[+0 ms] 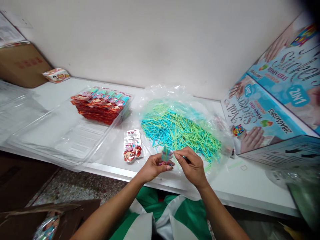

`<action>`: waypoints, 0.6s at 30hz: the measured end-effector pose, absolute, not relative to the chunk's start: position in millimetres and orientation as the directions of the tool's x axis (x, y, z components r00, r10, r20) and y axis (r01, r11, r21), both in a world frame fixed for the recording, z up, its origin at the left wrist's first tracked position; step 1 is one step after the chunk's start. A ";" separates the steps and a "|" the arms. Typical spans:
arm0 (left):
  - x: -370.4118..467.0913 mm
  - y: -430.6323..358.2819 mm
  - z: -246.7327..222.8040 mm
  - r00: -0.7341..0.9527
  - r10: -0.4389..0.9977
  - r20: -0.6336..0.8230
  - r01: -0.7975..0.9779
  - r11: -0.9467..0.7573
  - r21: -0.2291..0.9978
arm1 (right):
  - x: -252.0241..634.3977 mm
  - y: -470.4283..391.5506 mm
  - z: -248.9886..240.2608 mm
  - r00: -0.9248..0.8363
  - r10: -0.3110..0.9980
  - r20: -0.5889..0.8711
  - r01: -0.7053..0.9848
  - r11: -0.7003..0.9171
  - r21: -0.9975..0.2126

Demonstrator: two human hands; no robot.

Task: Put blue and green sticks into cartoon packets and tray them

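My left hand (158, 166) grips a small printed card (165, 162) with light green and blue sticks (165, 152) standing up at its top. My right hand (192, 166) is closed beside it, its fingertips pinching a thin stick (184, 158) close to the card. Just beyond both hands, a large pile of thin blue and green sticks (180, 128) lies on a clear plastic bag (162, 91). To the left of my left hand, several flat cards with a red-haired cartoon figure (132, 151) lie on the white table (150, 181).
A clear plastic tray (62, 156) at the left holds a stack of filled cartoon cards (100, 106). Large blue printed cartons (272, 116) stand at the right. A brown carton (23, 65) and a small printed box (57, 75) sit at the back left. A white wall rises behind.
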State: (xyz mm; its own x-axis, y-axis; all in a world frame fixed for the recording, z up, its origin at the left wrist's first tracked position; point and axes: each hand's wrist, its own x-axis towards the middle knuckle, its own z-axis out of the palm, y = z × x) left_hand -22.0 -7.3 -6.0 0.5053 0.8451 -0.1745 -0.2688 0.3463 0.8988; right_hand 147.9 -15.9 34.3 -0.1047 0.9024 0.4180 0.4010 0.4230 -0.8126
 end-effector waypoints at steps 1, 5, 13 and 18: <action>-22.0 -7.2 -6.0 0.512 0.840 -0.177 -0.273 0.355 0.894 | 148.1 -15.5 35.2 -0.092 0.904 0.417 0.403 0.417 -0.815; -22.8 -7.4 -7.4 0.512 0.841 -0.173 -0.288 0.358 0.888 | 148.1 -13.9 36.8 -0.088 0.908 0.409 0.403 0.408 -0.819; -22.8 -7.5 -6.7 0.482 0.861 -0.161 -0.298 0.334 0.894 | 147.7 -12.1 36.3 -0.075 0.917 0.393 0.389 0.390 -0.835; -21.7 -8.6 -1.1 0.484 0.864 -0.140 -0.249 0.290 0.924 | 147.2 -16.7 40.4 -0.062 0.890 0.451 0.364 0.441 -0.820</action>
State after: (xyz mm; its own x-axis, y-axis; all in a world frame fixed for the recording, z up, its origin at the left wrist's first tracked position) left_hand -21.7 -8.6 -1.1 0.4845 0.8635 -0.1400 -0.2490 0.2895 0.9242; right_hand 147.2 -16.7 40.4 -0.0618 0.8902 0.4513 0.3643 0.4411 -0.8202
